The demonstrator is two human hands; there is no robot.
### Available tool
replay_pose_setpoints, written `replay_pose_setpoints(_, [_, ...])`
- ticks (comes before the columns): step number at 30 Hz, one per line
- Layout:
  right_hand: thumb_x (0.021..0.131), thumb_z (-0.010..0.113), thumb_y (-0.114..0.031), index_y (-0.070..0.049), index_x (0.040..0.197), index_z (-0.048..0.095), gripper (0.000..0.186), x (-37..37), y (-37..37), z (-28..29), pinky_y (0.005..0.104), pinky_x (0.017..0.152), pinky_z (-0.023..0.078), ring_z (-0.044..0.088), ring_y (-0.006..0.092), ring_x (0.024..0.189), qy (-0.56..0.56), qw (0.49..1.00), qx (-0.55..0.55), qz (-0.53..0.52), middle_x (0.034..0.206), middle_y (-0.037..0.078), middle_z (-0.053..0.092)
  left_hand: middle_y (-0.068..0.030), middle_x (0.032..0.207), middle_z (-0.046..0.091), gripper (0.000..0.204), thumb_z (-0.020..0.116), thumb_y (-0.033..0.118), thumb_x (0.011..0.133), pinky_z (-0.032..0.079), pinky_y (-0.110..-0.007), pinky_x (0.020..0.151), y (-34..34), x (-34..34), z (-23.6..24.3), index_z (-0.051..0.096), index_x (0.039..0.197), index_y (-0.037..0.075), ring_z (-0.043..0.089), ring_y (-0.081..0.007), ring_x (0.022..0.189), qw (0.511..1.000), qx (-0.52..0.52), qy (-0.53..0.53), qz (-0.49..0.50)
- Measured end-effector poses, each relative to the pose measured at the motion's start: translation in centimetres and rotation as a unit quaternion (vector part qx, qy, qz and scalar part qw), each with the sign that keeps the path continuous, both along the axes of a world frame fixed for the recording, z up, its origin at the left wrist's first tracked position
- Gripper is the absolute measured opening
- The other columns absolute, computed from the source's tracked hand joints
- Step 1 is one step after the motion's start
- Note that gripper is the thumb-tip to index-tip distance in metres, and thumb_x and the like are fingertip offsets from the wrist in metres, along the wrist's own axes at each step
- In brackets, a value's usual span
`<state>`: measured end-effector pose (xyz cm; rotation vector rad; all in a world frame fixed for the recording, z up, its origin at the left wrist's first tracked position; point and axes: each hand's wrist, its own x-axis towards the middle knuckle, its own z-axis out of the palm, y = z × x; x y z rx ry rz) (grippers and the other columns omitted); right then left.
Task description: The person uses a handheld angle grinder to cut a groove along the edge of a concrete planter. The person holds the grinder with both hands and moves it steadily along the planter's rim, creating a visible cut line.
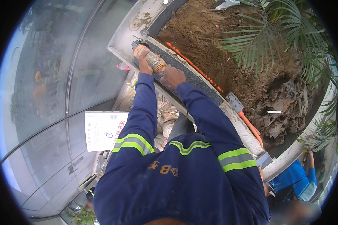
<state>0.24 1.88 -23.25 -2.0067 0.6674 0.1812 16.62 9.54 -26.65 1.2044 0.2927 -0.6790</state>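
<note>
An orange, dust-covered angle grinder [154, 61] is held over the far end of a dark grey stone slab [199, 83] on the planter wall. My left hand [144, 64] is closed round its body, just behind the dark head. Closed round its rear end, my right hand [172, 77] hides that part of the tool. The grinder's head lies close to the wall's pale corner, where a thin edge shows beside it; I cannot tell whether it touches the stone.
Brown soil [199, 33] and palm fronds [251, 37] fill the planter. An orange pipe [193, 65] runs along its inner edge. A round disc [135, 24] lies on the ledge. Glass panels [49, 75] and a white carton [105, 131] are left. A person in blue [294, 182] is at lower right.
</note>
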Motion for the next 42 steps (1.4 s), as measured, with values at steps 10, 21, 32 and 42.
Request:
replay_pose_setpoints(10, [0.079, 0.07, -0.025, 0.005, 0.109, 0.059, 0.044, -0.3, -0.5, 1.1, 0.0492, 0.085, 0.057, 0.072, 0.042, 0.095, -0.006, 1.0, -0.009, 0.021, 0.101, 0.028, 0.072, -0.0177, 0.088, 0.063, 0.049, 0.072, 0.026, 0.083, 0.059, -0.053, 0.074, -0.2, 0.0, 0.2, 0.051, 0.122, 0.005, 0.068, -0.0381, 0.078, 1.0, 0.008, 0.015, 0.013])
replay_pose_setpoints(21, [0.079, 0.07, -0.025, 0.005, 0.111, 0.058, 0.045, -1.4, -0.2, -0.3, 0.0501, 0.083, 0.056, 0.071, 0.0431, 0.094, -0.016, 1.0, -0.007, 0.012, 0.099, 0.029, 0.071, -0.0186, 0.089, 0.062, 0.051, 0.072, 0.023, 0.081, 0.059, -0.053, 0.072, -0.3, -1.4, 0.3, 0.049, 0.124, 0.006, 0.067, -0.0379, 0.077, 1.0, 0.008, 0.013, 0.015])
replay_pose_setpoints(32, [0.078, 0.071, -0.024, 0.005, 0.107, 0.058, 0.043, -2.1, -0.3, 0.0, 0.0497, 0.083, 0.056, 0.072, 0.0427, 0.093, -0.001, 1.0, -0.007, 0.017, 0.097, 0.029, 0.072, -0.0184, 0.089, 0.062, 0.044, 0.07, 0.023, 0.083, 0.059, -0.053, 0.072, -0.1, -2.4, 0.5, 0.051, 0.119, 0.006, 0.068, -0.0376, 0.079, 1.0, 0.002, 0.003, 0.011])
replay_pose_setpoints(42, [0.078, 0.07, -0.023, 0.006, 0.108, 0.058, 0.043, -1.5, -0.8, 0.4, 0.0492, 0.086, 0.056, 0.071, 0.0435, 0.096, 0.006, 1.0, 0.007, 0.016, 0.098, 0.029, 0.072, -0.0192, 0.087, 0.063, 0.05, 0.072, 0.024, 0.082, 0.06, -0.054, 0.072, -0.4, -1.5, -0.1, 0.05, 0.121, 0.003, 0.069, -0.0383, 0.077, 0.999, 0.002, 0.031, 0.026])
